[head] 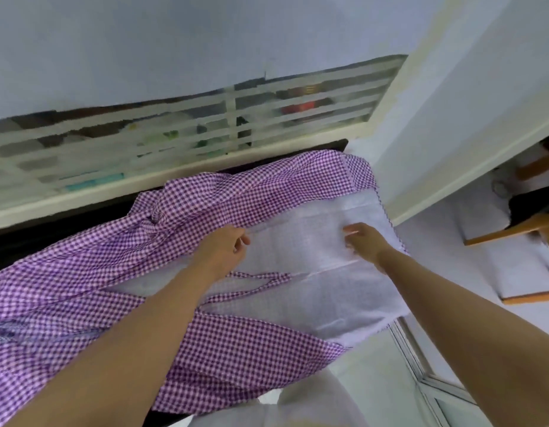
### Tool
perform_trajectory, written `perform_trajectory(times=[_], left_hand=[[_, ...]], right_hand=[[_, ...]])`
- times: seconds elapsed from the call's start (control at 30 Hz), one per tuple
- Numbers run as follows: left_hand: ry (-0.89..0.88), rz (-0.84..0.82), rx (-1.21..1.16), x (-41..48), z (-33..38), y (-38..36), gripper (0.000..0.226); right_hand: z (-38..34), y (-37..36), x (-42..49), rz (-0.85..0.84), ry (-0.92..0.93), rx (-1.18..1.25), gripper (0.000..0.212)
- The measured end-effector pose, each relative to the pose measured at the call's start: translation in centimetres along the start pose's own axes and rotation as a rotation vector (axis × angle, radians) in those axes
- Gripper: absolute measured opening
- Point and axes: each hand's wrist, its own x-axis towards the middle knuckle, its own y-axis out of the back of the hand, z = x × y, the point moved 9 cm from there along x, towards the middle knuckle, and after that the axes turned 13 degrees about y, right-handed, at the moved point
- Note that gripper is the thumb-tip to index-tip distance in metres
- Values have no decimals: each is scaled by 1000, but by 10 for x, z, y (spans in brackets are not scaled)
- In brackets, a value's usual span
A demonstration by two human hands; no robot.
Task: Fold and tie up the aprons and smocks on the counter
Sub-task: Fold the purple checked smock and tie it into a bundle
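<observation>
**Inspector:** Presently, the purple gingham apron [205,204] lies spread across the dark counter [27,241], its pale reverse side turned up at the right. State of the hands?

**Assistant:** The left hand [227,248] is curled, pinching the edge where gingham meets the pale panel. The right hand [364,243] rests fingers-down on the pale panel; whether it grips or merely presses, I cannot tell.

**Inspector:** Hazards?

**Assistant:** The near right corner of the cloth overhangs the counter edge. In my judgement, its weight could drag the fold askew or pull the apron off once the hands lift.

**Inspector:** And the ties?

**Assistant:** A gingham tie strap [260,277] lies looped on the pale panel, between the forearms. Folded over it, the strap would be buried and hard to reach for tying. The bunched cloth at the far left could also leave a lumpy bundle.
</observation>
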Motion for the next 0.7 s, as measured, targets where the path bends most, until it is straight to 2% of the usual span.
perform_trajectory(times=[0.17,0.23,0.33,0.43,0.5,0.63,0.7], left_hand=[[95,83,93,44,23,-10,17],[227,119,222,56,17,-13,25],[441,89,452,61,3,-19,38],[544,65,438,57,-14,-23,52],[555,75,415,55,-21,-25,56],[427,131,378,60,-24,-21,57],[378,186,404,64,-28,-19,47]], right_hand=[[12,38,41,-38,-106,294,28],[12,46,59,-62,-163,403,25],[7,46,87,-131,-239,500,23],[-3,37,102,-210,-289,548,25],[-9,27,105,-247,-342,573,29],[-10,13,113,-207,-455,591,44],[-8,10,116,-173,-487,568,46]])
